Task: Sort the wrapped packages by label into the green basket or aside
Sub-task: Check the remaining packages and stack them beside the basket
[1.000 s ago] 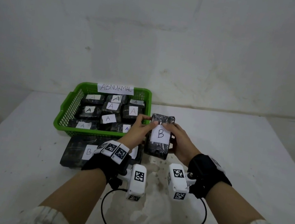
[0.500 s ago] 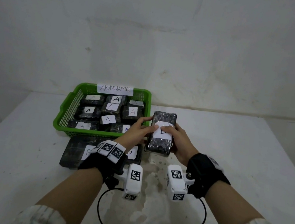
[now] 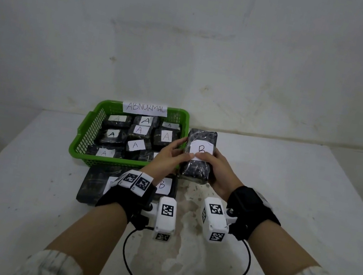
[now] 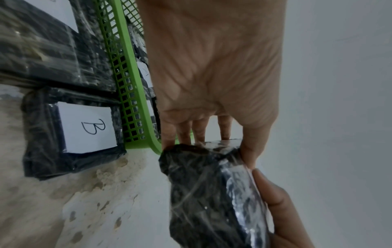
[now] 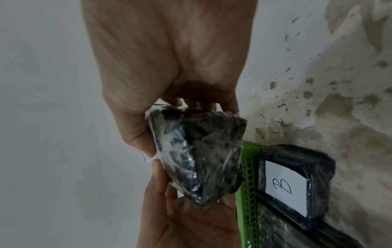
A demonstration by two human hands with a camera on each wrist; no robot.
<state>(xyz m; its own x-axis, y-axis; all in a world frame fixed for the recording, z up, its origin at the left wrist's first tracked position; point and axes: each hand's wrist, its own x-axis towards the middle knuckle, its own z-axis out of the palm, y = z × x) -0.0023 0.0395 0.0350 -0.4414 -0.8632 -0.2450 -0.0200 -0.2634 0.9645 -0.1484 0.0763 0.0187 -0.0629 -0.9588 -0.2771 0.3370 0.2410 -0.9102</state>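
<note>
A black wrapped package (image 3: 196,168) with a white label "B" (image 3: 201,149) is held above the table just right of the green basket (image 3: 123,166). My left hand (image 3: 169,158) grips its left side and my right hand (image 3: 215,168) grips its right side, both thumbs on top by the label. In the wrist views the same package (image 4: 212,193) (image 5: 199,156) sits between fingers and thumbs. The basket, tagged "ABNORMAL" (image 3: 145,108), holds several packages labelled "A" (image 3: 166,136).
Packages labelled "B" (image 4: 70,132) (image 5: 295,184) lie on the table against the basket's near side, under my left wrist. The white table (image 3: 286,191) is stained in the middle. A wall stands right behind the basket. Cables run from both wrist cameras.
The held package has tilted from upright toward flat, label facing up, and moved slightly away from me toward the basket's right corner. Both hands kept their grip.
</note>
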